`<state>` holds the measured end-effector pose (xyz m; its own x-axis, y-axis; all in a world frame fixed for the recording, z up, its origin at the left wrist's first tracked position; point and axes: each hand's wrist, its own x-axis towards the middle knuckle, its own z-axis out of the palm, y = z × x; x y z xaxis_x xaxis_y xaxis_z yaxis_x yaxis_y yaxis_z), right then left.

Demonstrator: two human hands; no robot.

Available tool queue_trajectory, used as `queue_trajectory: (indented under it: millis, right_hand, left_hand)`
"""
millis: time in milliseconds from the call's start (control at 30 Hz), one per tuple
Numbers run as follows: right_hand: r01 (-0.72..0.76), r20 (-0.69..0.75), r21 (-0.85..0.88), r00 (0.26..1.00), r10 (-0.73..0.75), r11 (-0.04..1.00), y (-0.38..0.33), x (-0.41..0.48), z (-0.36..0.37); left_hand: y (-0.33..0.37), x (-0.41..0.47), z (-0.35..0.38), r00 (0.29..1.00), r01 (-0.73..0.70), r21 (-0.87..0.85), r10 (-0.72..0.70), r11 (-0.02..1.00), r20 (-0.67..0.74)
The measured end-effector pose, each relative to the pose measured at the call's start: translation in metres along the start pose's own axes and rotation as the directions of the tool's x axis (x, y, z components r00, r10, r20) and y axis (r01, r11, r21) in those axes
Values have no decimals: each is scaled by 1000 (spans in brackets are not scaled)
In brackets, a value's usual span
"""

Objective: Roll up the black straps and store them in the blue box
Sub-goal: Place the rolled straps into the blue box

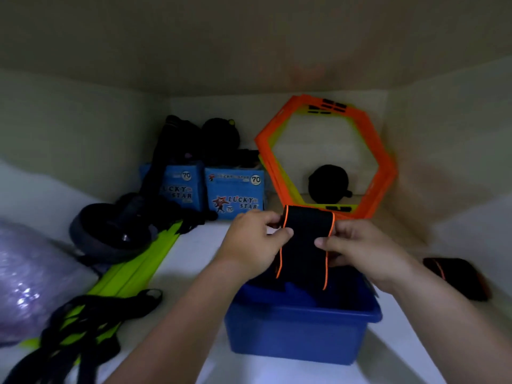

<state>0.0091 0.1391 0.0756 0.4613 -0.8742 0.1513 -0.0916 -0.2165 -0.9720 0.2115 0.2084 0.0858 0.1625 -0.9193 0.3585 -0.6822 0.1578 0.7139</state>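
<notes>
Behind hands (pixel 299 242), boxes (pixel 235 194) reading "LUCKY STAR", "70"

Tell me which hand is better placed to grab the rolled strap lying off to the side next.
Right. The rolled strap lies on the shelf just beyond the right hand; the left hand would have to cross the blue box.

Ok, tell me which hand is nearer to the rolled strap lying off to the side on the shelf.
Right. The right hand is just left of the rolled strap, apart from it, pinching the black strap over the blue box. The left hand is farther left, beyond that strap.
</notes>
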Motion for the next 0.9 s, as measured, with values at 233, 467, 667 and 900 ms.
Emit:
queue_trajectory:
  millis: [233,467,667,900]
  right_hand:
    - [-115,52,-186,991,126,976,2,18,36]
    - [-242,53,-301,962,269,922,9,29,55]
    - [-279,65,-308,948,312,910,10,36,66]
    - [-313,115,-283,928,356,907,16,40,78]
  left_hand:
    - [-61,-22,-40,958,283,333,-279,899,-59]
    - [-82,-30,-34,906,423,-26,-421,906,51]
    - [-85,-37,-26,946,301,-66,-306,951,-102]
    - [-79,-60,-18,961,106,-79,-122,991,-247]
